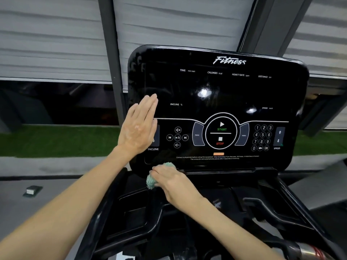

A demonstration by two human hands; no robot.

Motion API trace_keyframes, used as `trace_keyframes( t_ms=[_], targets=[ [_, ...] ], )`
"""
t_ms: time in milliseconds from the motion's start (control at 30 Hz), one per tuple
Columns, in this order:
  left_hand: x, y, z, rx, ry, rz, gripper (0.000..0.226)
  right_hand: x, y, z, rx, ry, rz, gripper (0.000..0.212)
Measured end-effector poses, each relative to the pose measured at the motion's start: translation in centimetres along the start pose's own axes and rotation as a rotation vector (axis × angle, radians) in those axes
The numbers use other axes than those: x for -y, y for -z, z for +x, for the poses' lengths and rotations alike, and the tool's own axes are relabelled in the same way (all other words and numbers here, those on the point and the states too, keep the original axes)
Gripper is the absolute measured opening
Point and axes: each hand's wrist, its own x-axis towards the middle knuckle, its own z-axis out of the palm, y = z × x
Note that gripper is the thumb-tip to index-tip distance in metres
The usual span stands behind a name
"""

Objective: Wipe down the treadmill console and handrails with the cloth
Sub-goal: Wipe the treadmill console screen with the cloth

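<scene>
Head view: right hand (174, 182) bunches the green cloth (152, 182) at the bottom lip of the treadmill console (216, 91), lower centre of the frame.

The hands are apart: the left hand (139, 128) lies flat with straight fingers on the console's left edge, and the right hand's fingers are curled round the cloth. To do this step well, I judge the cloth should be opened out for more contact and drawn in overlapping strokes across the glossy black panel. Pressure should be light over the START and STOP keys (221, 134), since the glare spots suggest smears will show. The dark tray mouldings (131, 209) and the handrails below look not yet reached. Grey slatted blinds (52, 34) fill the upper frame, with a green turf strip (56, 139) at mid left above grey floor (56, 175).
</scene>
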Motion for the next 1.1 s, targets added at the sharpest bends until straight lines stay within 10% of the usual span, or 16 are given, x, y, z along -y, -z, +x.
trace_keyframes(
  t_ms=[400,533,867,1100],
  targets=[
    [0.2,-0.1,-0.1,0.004,-0.001,-0.009,0.052,-4.3,4.5,-5.8,0.015,-0.122,0.003,0.068],
    [0.1,0.0,-0.1,0.009,0.006,-0.004,0.052,-4.7,6.1,-6.2,0.056,-0.197,-0.052,0.051],
    [-2.1,3.7,-0.2,-0.054,-0.027,-0.369,0.041,-0.2,10.9,-0.2,-0.255,-0.787,1.418,0.033],
    [-4.0,8.1,-3.5,0.289,0.368,-0.846,0.043,1.2,9.4,3.5,-0.118,-0.743,1.561,0.046]
  ],
)
